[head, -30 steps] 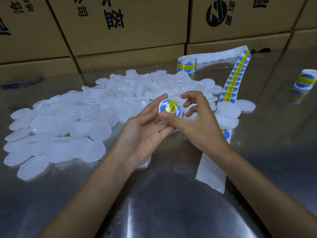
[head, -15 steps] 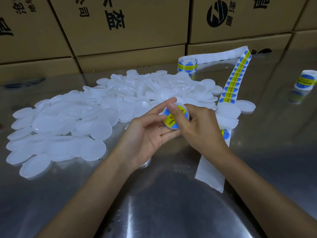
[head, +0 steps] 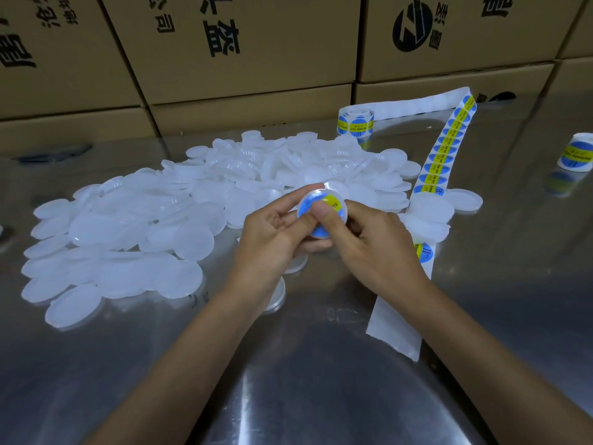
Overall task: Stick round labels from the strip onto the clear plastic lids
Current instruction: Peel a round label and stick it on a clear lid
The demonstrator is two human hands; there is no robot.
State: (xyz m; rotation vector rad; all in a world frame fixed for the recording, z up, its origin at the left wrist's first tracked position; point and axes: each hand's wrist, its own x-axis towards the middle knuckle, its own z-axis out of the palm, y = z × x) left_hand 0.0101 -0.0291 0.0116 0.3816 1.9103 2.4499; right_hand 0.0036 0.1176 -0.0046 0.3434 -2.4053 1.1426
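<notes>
A clear plastic lid (head: 340, 203) carrying a blue and yellow round label (head: 332, 200) is held above the steel table between both hands. My left hand (head: 272, 232) grips its left edge, thumb on the label face. My right hand (head: 369, 242) holds the right side, its thumb pressing down on the label's middle. The label strip (head: 449, 146) runs from a roll (head: 354, 122) at the back, down the right side under a few lids, ending in bare backing paper (head: 396, 326). A large heap of unlabelled clear lids (head: 160, 220) covers the table's left and middle.
Stacked cardboard boxes (head: 244, 43) wall off the back edge. A second label roll (head: 577, 155) stands at the far right. A lid (head: 277, 293) lies under my left wrist. The steel table (head: 305, 390) reflects light in front.
The label went from being carried by my right hand to lying flat on the lid. Both thumbs now press on it, and the lid has tilted to face me.
</notes>
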